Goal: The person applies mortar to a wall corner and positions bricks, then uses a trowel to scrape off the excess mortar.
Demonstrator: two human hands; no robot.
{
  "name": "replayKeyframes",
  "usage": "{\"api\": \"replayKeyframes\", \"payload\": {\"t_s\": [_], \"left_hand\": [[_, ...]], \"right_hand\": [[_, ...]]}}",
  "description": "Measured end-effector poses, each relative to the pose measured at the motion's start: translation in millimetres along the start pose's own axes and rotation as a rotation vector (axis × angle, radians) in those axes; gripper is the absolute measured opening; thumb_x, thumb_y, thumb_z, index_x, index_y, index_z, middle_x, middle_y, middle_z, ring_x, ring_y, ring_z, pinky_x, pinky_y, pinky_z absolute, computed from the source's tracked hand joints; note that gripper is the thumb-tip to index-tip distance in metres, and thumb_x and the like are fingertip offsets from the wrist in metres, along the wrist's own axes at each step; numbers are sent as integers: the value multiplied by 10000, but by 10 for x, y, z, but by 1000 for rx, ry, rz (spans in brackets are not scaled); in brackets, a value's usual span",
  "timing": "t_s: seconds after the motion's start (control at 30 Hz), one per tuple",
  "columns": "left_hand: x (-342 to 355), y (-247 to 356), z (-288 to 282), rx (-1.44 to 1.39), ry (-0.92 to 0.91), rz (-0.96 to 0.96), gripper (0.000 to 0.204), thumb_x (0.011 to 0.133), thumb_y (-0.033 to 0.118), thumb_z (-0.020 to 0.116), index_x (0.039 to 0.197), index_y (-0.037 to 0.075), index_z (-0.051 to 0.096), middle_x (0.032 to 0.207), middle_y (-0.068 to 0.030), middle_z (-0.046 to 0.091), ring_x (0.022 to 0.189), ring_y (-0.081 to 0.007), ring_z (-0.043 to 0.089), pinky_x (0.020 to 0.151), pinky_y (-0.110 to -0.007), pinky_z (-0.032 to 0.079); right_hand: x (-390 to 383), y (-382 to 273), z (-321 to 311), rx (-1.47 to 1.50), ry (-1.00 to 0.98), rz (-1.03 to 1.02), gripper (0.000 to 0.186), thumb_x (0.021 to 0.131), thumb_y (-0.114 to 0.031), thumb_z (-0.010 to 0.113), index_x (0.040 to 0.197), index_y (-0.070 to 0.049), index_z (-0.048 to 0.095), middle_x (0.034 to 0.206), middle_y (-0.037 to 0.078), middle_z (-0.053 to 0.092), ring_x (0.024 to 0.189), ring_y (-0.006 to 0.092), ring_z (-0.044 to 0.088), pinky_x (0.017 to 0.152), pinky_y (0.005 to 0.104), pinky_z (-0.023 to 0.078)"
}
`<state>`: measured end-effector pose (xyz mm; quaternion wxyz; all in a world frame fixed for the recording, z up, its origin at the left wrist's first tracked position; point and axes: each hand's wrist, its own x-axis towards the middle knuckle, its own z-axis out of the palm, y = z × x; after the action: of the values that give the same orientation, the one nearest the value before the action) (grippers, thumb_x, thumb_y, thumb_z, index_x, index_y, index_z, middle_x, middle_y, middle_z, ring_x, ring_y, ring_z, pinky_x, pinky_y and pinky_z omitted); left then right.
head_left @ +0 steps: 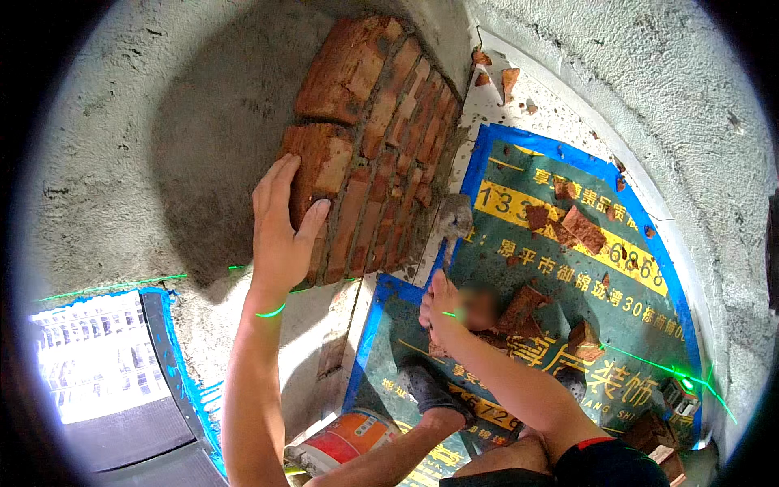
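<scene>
A low wall of red bricks (381, 146) with grey mortar joints stands against the rough cement wall. My left hand (284, 223) grips the near end of a top brick (320, 162), with fingers along its left side and thumb on its right. That brick sits in line with another brick (345, 69) farther back, with a dark gap between them. Low beside the brickwork, my right hand (441, 308) is closed round the handle of a small trowel (456, 217). Grey mortar appears to coat its blade, which is close to the wall's right face.
Green protective sheeting (503, 272) edged with blue tape covers the floor. Broken bricks (584, 230) and chips lie on it. A red-and-white bucket (345, 442) is near my legs. A laser level (682, 398) casts green lines at right. A window (97, 357) is lower left.
</scene>
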<state>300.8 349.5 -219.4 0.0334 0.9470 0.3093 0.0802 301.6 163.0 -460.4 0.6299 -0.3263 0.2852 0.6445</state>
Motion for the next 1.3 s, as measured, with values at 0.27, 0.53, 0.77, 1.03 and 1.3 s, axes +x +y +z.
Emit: {"api": "replayKeyframes", "payload": {"t_s": [0.27, 0.53, 0.77, 1.03, 1.3], "left_hand": [[-1, -30, 47, -10, 15, 24, 600, 914, 215, 661, 1432, 41, 413, 1468, -195, 400, 1360, -373, 356, 1133, -458, 297], [13, -31, 16, -8, 13, 28, 607, 924, 225, 657, 1443, 43, 398, 1470, -200, 397, 1358, -378, 356, 1129, -462, 302], [-25, -30, 11, -3, 3, 9, 595, 920, 216, 657, 1434, 43, 412, 1465, -195, 406, 1354, -376, 360, 1126, -463, 303], [26, 9, 4, -40, 20, 16, 605, 890, 159, 666, 1424, 35, 412, 1457, -194, 417, 1335, -378, 375, 1124, -452, 300], [-3, -8, -7, -16, 11, 13, 603, 910, 190, 662, 1430, 32, 401, 1461, -196, 407, 1345, -380, 361, 1127, -473, 293]], "right_hand": [[299, 9, -297, 82, -193, 124, 302, 1022, -447, 408, 881, -187, 469, 645, 0, 443, 507, 177, 468, 425, 340, 323], [35, -76, 2, -224, -76, -18, 323, 1004, -454, 508, 889, -155, 468, 630, -10, 390, 471, 152, 398, 432, 355, 333], [37, -173, 30, -325, -72, 15, 330, 1007, -448, 507, 921, -141, 420, 636, 6, 383, 463, 141, 392, 421, 335, 329], [155, -147, -111, -806, 113, -342, 364, 1005, -373, 498, 1020, -17, 421, 754, 179, 517, 602, 320, 517, 518, 449, 418], [302, -297, -76, -1140, 201, -681, 271, 988, -191, 488, 1097, 31, 379, 841, 369, 611, 788, 538, 605, 663, 608, 472]]}}
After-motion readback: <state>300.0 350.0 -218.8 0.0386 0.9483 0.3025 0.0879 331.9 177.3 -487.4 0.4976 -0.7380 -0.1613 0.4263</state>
